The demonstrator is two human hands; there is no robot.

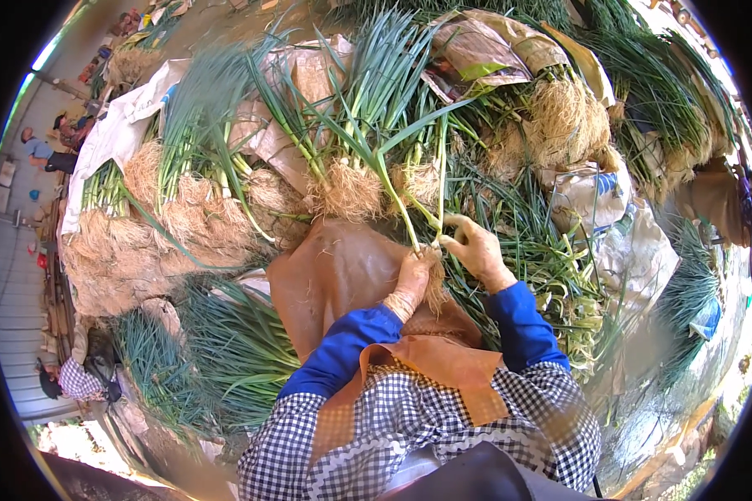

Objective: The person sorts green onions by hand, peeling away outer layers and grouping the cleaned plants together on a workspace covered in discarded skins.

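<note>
My left hand is closed around the lower ends of a few green onions, whose pale roots hang down beside it. Their stalks spread upward and away from me in a V, with long green leaves. Just to the right, my right hand is closed, thumb and fingers pinching at the base of the right-hand stalk. What exactly lies between those fingertips is too small to make out. Below both hands a brown apron covers my lap.
Bundles of rooted green onions lie ahead and to the left. Stripped leaves pile up at my right, near white sacks. More green onions lie at my left. Other people sit at the far left.
</note>
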